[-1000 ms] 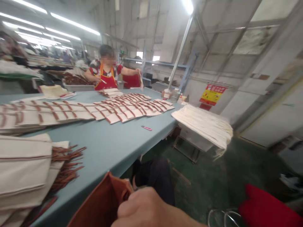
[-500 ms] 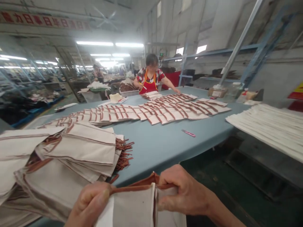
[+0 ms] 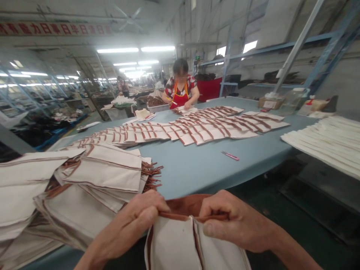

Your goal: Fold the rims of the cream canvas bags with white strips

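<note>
Between my hands hangs an off-white fabric bag (image 3: 174, 243) with a brown-bound top edge and a brown inside. My left hand (image 3: 135, 219) is closed on the left part of its rim, thumb in front. On the right part of the same rim, my right hand (image 3: 233, 221) is closed too, with its fingers curled over the edge. The mouth gapes between them, and a vertical seam runs down the front. To the left, a heap of similar fabric pieces (image 3: 109, 165) lies on the table, brown strips (image 3: 152, 174) sticking out at its right end.
Rows of overlapping cream pieces with brown edging (image 3: 202, 129) cover the middle of the blue table (image 3: 194, 165). Pink thread snips (image 3: 230, 155) lie near its front edge. A co-worker (image 3: 181, 88) in a red apron handles pieces across the table. White fabric (image 3: 326, 142) is stacked at right.
Both hands have shifted right with the bag, and its mouth is spread wider, showing more of the brown inside. The co-worker's outstretched arm has drawn in to the pieces in front.
</note>
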`<move>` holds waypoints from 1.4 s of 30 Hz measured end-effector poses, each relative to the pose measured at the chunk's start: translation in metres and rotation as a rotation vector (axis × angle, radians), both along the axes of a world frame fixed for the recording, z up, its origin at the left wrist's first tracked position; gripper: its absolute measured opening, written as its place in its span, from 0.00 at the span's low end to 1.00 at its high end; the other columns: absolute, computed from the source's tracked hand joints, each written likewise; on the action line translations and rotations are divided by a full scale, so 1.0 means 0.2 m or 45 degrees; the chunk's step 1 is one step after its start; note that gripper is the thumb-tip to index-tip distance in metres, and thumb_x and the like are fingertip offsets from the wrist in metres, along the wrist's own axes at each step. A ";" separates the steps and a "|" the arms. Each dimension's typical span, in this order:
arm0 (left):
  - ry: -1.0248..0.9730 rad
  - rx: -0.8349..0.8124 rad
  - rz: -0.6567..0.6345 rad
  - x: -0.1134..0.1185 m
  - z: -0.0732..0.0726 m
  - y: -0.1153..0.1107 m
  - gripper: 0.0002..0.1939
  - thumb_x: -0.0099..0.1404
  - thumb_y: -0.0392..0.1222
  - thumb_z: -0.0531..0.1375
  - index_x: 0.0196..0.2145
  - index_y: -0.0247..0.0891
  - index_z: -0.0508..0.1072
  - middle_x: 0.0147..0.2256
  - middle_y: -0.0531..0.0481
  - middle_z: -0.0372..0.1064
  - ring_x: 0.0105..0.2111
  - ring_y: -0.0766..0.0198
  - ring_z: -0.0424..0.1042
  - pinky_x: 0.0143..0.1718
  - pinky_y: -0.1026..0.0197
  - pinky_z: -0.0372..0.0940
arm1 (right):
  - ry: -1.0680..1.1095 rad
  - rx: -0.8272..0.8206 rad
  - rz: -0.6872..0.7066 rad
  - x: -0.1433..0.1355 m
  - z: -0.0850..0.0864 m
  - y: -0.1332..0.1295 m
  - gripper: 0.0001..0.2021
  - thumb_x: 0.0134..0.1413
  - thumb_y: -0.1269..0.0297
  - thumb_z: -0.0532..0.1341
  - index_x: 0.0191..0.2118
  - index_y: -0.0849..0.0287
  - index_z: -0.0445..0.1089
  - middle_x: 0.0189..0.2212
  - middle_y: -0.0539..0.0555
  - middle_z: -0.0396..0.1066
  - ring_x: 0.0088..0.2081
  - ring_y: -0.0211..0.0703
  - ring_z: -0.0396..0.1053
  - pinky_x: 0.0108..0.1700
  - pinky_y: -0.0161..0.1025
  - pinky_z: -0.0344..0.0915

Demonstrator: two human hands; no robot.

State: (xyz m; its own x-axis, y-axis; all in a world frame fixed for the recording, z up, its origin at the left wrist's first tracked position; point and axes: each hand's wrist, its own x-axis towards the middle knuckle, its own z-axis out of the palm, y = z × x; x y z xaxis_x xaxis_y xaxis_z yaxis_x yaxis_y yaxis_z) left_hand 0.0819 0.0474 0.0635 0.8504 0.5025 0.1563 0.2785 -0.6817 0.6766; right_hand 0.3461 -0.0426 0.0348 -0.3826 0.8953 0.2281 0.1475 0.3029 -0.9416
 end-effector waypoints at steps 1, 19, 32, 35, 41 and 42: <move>0.010 0.009 -0.059 0.02 0.02 -0.01 0.38 0.75 0.70 0.41 0.35 0.38 0.77 0.32 0.50 0.72 0.35 0.61 0.71 0.40 0.62 0.64 | 0.014 -0.006 0.013 -0.01 0.01 0.01 0.14 0.61 0.57 0.65 0.28 0.61 0.70 0.22 0.44 0.60 0.24 0.31 0.53 0.27 0.31 0.50; -0.016 -0.460 0.003 0.00 0.01 -0.09 0.10 0.63 0.43 0.57 0.25 0.37 0.67 0.22 0.58 0.58 0.24 0.69 0.56 0.25 0.67 0.53 | -0.484 0.348 -0.106 -0.23 0.05 0.03 0.07 0.56 0.72 0.62 0.28 0.58 0.70 0.24 0.46 0.70 0.28 0.35 0.64 0.36 0.34 0.56; 0.033 -0.420 0.068 -0.08 0.00 -0.09 0.12 0.67 0.40 0.56 0.26 0.37 0.70 0.23 0.58 0.61 0.24 0.70 0.58 0.26 0.67 0.53 | -0.374 0.215 -0.159 -0.37 -0.01 0.07 0.10 0.56 0.67 0.62 0.26 0.57 0.62 0.22 0.43 0.63 0.25 0.33 0.60 0.31 0.32 0.52; 0.071 -0.383 0.088 -0.08 -0.02 -0.07 0.13 0.70 0.41 0.56 0.29 0.37 0.74 0.24 0.57 0.66 0.26 0.69 0.62 0.30 0.66 0.56 | -0.347 0.248 -0.217 -0.36 -0.05 0.09 0.09 0.53 0.72 0.59 0.25 0.56 0.60 0.20 0.43 0.61 0.23 0.32 0.58 0.30 0.32 0.51; 0.133 -0.073 0.192 -0.01 -0.06 -0.07 0.09 0.62 0.28 0.57 0.32 0.39 0.75 0.28 0.58 0.73 0.29 0.70 0.69 0.35 0.66 0.58 | -0.465 0.351 -0.351 -0.33 -0.08 0.11 0.06 0.47 0.72 0.59 0.25 0.56 0.61 0.20 0.45 0.64 0.23 0.35 0.60 0.29 0.35 0.50; 0.116 -0.033 0.178 0.01 -0.06 -0.07 0.09 0.61 0.28 0.56 0.33 0.39 0.74 0.28 0.58 0.72 0.28 0.69 0.69 0.33 0.66 0.58 | -0.490 0.339 -0.355 -0.32 -0.09 0.11 0.06 0.47 0.72 0.59 0.26 0.55 0.61 0.20 0.45 0.65 0.23 0.36 0.60 0.29 0.36 0.49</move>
State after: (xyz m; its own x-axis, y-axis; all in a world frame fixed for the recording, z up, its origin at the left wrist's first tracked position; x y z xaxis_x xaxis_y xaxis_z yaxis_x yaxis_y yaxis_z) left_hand 0.0835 0.0336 0.0512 0.7819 0.6198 0.0668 0.4306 -0.6145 0.6610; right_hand 0.2813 -0.0202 0.0177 -0.2393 0.9053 0.3509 0.5753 0.4233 -0.6999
